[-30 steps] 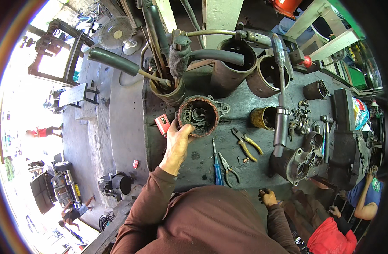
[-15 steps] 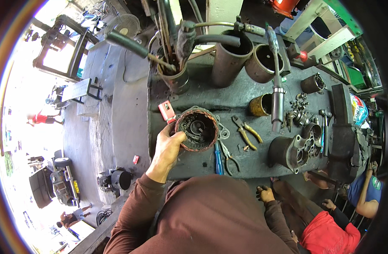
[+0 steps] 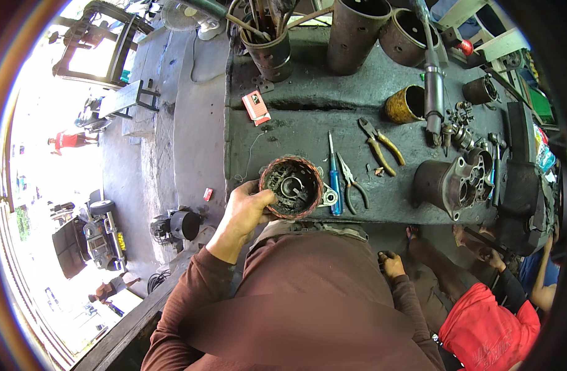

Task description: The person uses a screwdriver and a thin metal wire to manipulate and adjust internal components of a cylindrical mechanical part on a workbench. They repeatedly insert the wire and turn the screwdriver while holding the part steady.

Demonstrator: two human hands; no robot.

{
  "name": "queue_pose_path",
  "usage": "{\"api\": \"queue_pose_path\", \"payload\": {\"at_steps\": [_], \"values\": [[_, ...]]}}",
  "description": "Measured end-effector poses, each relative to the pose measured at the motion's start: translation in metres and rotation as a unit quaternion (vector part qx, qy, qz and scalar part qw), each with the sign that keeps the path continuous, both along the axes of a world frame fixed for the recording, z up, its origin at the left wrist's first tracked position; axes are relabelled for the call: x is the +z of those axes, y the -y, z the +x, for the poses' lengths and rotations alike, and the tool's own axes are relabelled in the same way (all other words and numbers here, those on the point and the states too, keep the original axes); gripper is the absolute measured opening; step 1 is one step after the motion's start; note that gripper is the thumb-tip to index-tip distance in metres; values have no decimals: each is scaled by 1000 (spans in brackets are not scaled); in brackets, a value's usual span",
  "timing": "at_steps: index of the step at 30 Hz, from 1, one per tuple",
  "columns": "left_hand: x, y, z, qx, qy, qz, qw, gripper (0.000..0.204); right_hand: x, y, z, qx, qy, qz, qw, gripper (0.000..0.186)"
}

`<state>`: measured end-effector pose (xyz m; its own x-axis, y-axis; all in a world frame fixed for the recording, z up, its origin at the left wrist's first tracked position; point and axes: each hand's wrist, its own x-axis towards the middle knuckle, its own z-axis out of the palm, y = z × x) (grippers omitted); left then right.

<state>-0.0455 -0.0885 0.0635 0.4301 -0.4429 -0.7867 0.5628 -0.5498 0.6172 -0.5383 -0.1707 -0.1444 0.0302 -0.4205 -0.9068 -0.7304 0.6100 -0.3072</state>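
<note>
My left hand (image 3: 249,207) grips the side of an alternator stator (image 3: 291,187), a round ring with copper windings inside its rim, seated in a metal housing with a bolt lug at the right. The thumb lies over the rim and the fingers are mostly hidden behind. My right hand (image 3: 392,264) hangs low, beyond the bench's near edge, its darkened fingers curled; whatever is in them is hidden. Close to the stator lie a blue-handled screwdriver (image 3: 335,179), long-nose pliers (image 3: 352,185) and yellow-handled cutting pliers (image 3: 381,148).
A red and white packet (image 3: 256,107) lies on the dark bench (image 3: 296,133). Metal cans (image 3: 268,59), a yellow cup (image 3: 406,105) and a motor housing (image 3: 447,185) stand around it. A metal-shafted tool (image 3: 433,93) overhangs the right side. A person in red (image 3: 490,328) sits at lower right.
The view has shifted, so the bench's near edge shows higher up. The stator is now close to that edge, still in my left hand. My right hand remains low.
</note>
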Motion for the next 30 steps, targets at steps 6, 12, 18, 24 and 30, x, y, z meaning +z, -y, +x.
{"api": "queue_pose_path", "payload": {"at_steps": [6,12,18,24,30], "values": [[1,-1,3,-7,-19,26,999,43,0,-17,7,-4,19,-6,1000,33],[-6,-2,11,-21,-30,34,999,45,21,-21,20,-13,-15,24,1000,42],[-5,-5,12,-32,-32,2,999,51,27,-36,18,-14,-48,-1,999,48],[-6,-9,8,-22,-20,-8,1000,57,16,-48,8,-53,-19,22,998,41],[-8,-14,7,-20,-24,-28,999,62,28,-46,19,-24,-29,-23,999,37]]}}
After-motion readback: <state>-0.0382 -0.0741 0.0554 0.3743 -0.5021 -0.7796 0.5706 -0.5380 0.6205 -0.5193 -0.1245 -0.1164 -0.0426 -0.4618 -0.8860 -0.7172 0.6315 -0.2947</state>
